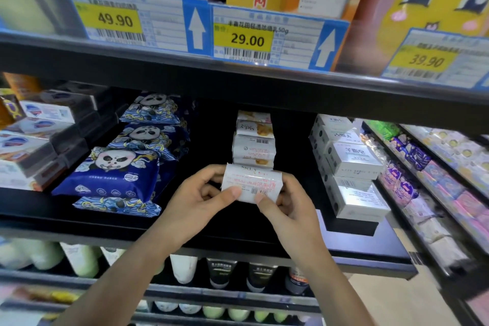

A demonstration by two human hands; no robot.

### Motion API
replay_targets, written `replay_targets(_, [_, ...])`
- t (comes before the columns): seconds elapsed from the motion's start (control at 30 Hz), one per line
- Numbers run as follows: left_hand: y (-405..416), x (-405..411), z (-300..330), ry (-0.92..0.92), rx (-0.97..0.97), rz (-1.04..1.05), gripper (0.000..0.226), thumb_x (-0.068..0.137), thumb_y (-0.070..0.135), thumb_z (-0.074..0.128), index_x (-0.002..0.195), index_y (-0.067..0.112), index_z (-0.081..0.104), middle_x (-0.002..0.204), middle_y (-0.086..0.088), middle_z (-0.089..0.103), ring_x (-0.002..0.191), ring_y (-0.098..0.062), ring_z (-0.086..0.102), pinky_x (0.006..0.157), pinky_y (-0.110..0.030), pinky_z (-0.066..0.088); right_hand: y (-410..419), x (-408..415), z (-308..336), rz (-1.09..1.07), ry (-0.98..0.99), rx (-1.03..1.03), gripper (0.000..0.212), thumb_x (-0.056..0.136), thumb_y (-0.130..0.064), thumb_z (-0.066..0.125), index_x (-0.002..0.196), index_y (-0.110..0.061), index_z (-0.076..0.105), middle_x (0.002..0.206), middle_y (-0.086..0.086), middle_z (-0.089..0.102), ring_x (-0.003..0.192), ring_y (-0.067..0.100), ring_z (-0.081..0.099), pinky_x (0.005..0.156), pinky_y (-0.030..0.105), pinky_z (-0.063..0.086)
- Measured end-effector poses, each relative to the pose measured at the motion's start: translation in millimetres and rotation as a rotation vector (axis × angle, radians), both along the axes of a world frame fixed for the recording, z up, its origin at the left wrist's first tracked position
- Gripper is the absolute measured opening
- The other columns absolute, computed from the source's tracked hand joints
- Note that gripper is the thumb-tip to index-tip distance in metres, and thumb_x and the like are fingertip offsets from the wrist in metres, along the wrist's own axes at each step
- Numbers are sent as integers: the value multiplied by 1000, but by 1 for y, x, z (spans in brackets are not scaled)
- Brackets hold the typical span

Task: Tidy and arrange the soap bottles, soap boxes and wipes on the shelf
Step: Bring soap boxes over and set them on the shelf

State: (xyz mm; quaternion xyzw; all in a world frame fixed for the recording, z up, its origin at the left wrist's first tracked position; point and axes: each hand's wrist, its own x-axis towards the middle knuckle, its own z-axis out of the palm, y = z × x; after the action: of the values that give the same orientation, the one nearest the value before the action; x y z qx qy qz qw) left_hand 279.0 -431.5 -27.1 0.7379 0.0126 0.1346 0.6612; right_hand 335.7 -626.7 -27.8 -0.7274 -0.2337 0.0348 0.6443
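Both hands hold one white soap box (250, 183) just above the near edge of the black shelf (227, 227), in front of a row of like boxes (253, 140) that runs toward the far back. The box lies with its long axis left to right, its barcode face turned up toward the camera. The left hand (201, 200) pinches its left end, thumb on the near face, fingers curled behind. The right hand (287, 208) pinches the right end the same way. To the left lie blue panda wipes packs (113, 172), stacked and overlapping. To the right stands a stack of silver-white soap boxes (349, 167).
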Motion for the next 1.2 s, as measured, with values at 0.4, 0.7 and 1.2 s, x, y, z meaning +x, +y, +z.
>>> replay_targets(0.4, [0, 1, 2, 25, -17, 8, 38, 88, 40, 71, 119, 18, 72, 112, 0, 77, 103, -31, 70, 86, -28, 59, 2, 1, -2, -9, -2, 37, 35, 97, -25, 73, 127, -41, 61, 117, -8, 72, 105, 22, 69, 88, 58, 57])
replay_targets(0.7, [-4, 1, 4, 47, -32, 30, 39, 88, 39, 67, 117, 13, 70, 109, -2, 79, 87, -13, 71, 78, -21, 57, 1, -2, -1, 8, -41, 19, 53, 98, -18, 71, 137, -49, 52, 119, -11, 71, 107, 19, 69, 94, 51, 58])
replay_targets(1.2, [-5, 0, 7, 55, -45, 56, 35, 91, 40, 65, 113, 13, 71, 100, -3, 81, 75, -7, 70, 68, -14, 51, -1, -3, 2, 88, -76, -75, 89, 89, -8, 80, 146, -58, 35, 123, -22, 64, 102, 12, 67, 84, 24, 53])
